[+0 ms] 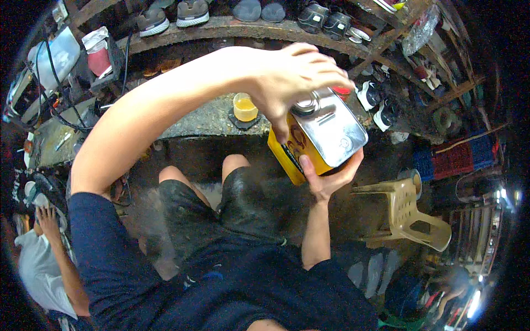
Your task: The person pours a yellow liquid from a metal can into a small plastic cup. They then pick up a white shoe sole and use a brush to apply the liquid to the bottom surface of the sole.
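A rectangular metal can (337, 132) with yellow printed sides, lettered as adhesive, is held tilted above the bench's near edge. My right hand (335, 178) grips it from the lower right, thumb on the yellow side. My left hand (294, 76) reaches across its top, fingers spread and blurred, beside the round metal neck (305, 106). Whether it grips the can is unclear. A red round object (343, 92) shows partly behind the can. Left of the can, a translucent plastic cup (245, 109) with yellowish contents stands on a dark pad (244, 121).
The worn bench (194, 120) spans the front. Shoes (193, 13) line a wooden shelf (232, 29) above it. Black-and-white shoes (374, 103) lie to the right, near a beige plastic chair (403, 211). Cables (58, 82) hang at left. Another person (47, 265) is at lower left.
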Demonstrator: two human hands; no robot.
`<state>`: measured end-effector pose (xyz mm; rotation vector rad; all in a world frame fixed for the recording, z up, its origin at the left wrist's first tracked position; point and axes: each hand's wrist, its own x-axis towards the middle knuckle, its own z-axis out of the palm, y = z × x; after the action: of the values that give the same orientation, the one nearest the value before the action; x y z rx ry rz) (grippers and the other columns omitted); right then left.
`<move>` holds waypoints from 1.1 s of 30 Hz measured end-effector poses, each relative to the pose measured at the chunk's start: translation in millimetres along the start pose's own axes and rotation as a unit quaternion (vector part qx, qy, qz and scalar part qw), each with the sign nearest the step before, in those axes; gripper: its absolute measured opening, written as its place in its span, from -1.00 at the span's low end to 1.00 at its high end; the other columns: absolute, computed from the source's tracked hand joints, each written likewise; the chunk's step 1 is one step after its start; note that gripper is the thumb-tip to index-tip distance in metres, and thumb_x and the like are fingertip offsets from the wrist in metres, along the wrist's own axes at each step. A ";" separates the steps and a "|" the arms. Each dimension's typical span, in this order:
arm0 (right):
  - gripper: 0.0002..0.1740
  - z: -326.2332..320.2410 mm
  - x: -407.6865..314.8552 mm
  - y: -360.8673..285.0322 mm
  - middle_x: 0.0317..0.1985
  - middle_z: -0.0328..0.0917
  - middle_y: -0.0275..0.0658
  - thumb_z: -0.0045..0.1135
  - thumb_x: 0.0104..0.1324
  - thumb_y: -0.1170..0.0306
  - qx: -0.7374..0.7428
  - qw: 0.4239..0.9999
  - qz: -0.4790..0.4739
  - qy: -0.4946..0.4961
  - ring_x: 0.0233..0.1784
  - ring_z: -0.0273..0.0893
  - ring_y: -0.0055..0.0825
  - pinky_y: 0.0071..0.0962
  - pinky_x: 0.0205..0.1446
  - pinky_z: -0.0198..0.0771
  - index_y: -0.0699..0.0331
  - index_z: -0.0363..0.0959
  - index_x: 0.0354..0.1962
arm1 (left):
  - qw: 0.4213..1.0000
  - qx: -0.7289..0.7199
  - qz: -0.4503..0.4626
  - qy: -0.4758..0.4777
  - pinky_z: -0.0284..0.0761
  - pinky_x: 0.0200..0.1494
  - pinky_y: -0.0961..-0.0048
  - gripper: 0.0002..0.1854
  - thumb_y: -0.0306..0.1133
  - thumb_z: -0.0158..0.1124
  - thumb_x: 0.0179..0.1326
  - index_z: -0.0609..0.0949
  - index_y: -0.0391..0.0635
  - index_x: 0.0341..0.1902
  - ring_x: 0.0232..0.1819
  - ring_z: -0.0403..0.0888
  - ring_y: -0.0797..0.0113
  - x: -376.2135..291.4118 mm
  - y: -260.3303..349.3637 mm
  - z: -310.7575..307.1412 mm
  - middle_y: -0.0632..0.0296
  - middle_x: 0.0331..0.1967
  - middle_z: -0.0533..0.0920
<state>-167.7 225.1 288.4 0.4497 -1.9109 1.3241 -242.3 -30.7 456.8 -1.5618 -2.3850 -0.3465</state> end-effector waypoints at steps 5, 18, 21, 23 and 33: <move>0.33 -22.3 -25.7 22.5 0.35 0.40 0.07 0.69 -0.11 0.16 0.077 0.996 0.043 -0.007 0.47 0.39 -0.08 -0.06 0.53 0.32 0.52 0.12 0.51 | 0.994 -0.010 0.024 -0.109 0.36 0.53 -0.03 0.23 0.02 0.78 -0.48 0.45 -0.23 0.40 0.36 0.58 -0.08 45.3 10.3 23.2 -0.08 0.24 0.62; 0.73 -127.2 -20.4 57.7 0.52 0.14 0.08 0.82 -0.21 -0.19 0.065 0.959 0.105 -0.254 0.59 0.24 -0.05 0.01 0.64 0.22 0.40 -0.24 0.61 | 0.995 -0.076 -0.065 -0.022 0.59 0.19 0.11 -0.21 -0.08 0.61 -0.53 0.65 -0.27 -0.09 -0.09 0.77 -0.09 70.8 68.8 155.6 -0.04 -0.18 0.73; 0.68 -136.4 -14.7 61.6 0.50 0.17 0.07 0.86 -0.26 -0.18 -0.020 0.938 0.053 -0.341 0.53 0.34 -0.06 -0.07 0.62 0.28 0.46 -0.07 0.57 | 0.994 -0.073 -0.070 -0.029 0.59 0.21 0.16 -0.28 -0.20 0.59 -0.51 0.66 -0.27 -0.11 -0.09 0.77 -0.07 68.8 78.0 191.0 -0.02 -0.20 0.74; 0.65 -141.9 -25.2 68.2 0.48 0.23 0.05 0.88 -0.28 -0.15 -0.027 0.916 0.121 -0.381 0.52 0.36 -0.07 -0.09 0.63 0.29 0.47 0.00 0.55 | 0.993 -0.076 -0.073 -0.058 0.59 0.22 0.18 -0.29 -0.24 0.59 -0.52 0.67 -0.27 -0.11 -0.08 0.77 -0.05 70.2 80.1 218.9 -0.01 -0.20 0.73; 0.32 -140.8 -166.1 116.9 0.23 0.34 0.10 0.79 -0.25 0.15 -0.255 0.826 0.278 -0.419 0.29 0.50 0.14 0.01 0.33 0.56 0.35 0.16 0.40 | 0.974 -0.040 -0.039 -0.218 0.32 0.63 0.22 0.14 -0.10 0.87 -0.66 0.61 -0.23 0.22 0.35 0.63 0.06 51.8 131.0 394.6 0.08 0.18 0.71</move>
<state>-81.8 378.5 114.6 0.1947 -3.2126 0.9018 -178.2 199.6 112.6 -1.7317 -2.7958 -0.1207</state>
